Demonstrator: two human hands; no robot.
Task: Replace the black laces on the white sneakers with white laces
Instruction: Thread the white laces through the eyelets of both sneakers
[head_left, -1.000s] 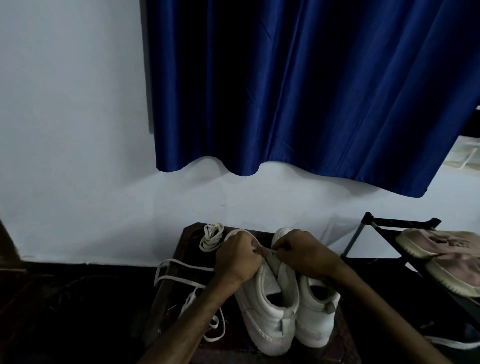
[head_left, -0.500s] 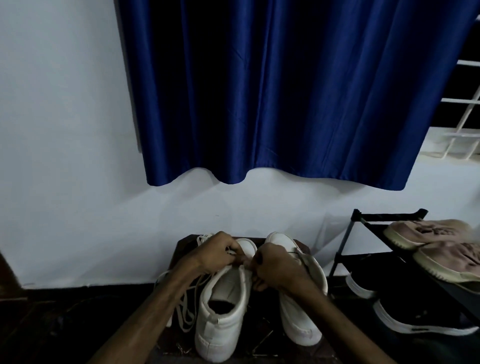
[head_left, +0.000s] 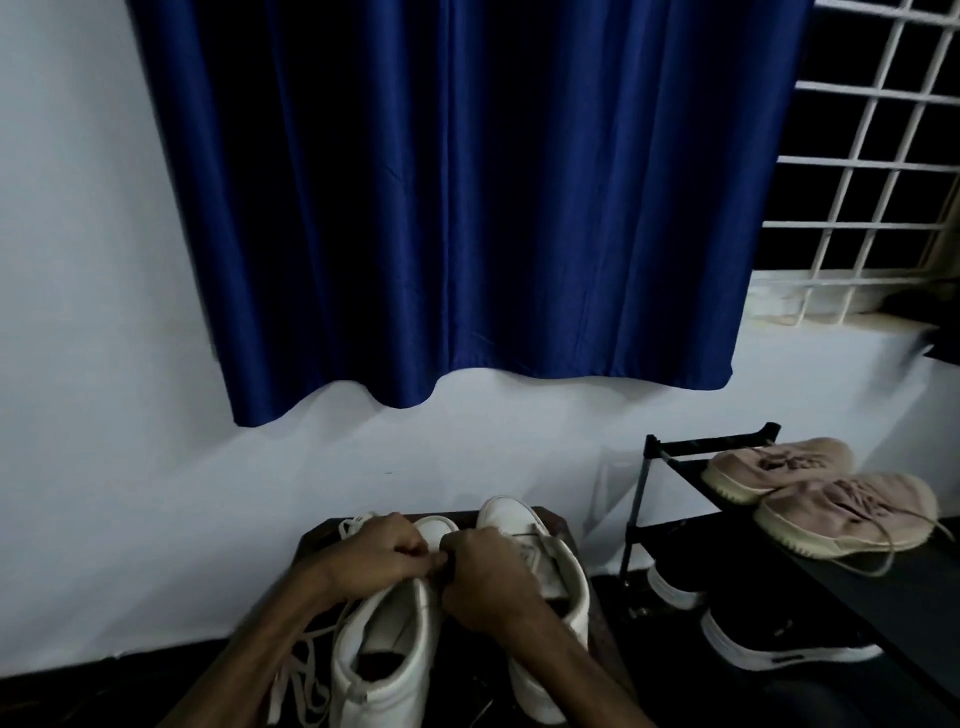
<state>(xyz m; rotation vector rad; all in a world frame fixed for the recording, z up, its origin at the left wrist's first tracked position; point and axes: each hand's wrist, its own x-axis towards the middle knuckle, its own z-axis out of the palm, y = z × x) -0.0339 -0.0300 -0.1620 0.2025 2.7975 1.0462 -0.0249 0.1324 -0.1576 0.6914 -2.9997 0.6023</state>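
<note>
**Little has changed**

As before, we see the left hand (head_left: 382, 551) and right hand (head_left: 488, 579), fingers curled, meeting over the left white sneaker (head_left: 387, 657); what they pinch is hidden. White lace (head_left: 310, 675) trails at the desk's (head_left: 557, 525) left edge.

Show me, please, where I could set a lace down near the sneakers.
Bare: rack shelf in front of the pink shoes. Crowded: the stool, with left sneaker, right sneaker, left hand, right hand and white laces; only its right edge shows.

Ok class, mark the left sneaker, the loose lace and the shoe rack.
left sneaker (head_left: 382, 701): head view, heel.
loose lace (head_left: 311, 680): head view, hanging loops.
shoe rack (head_left: 638, 499): head view, front post.
</note>
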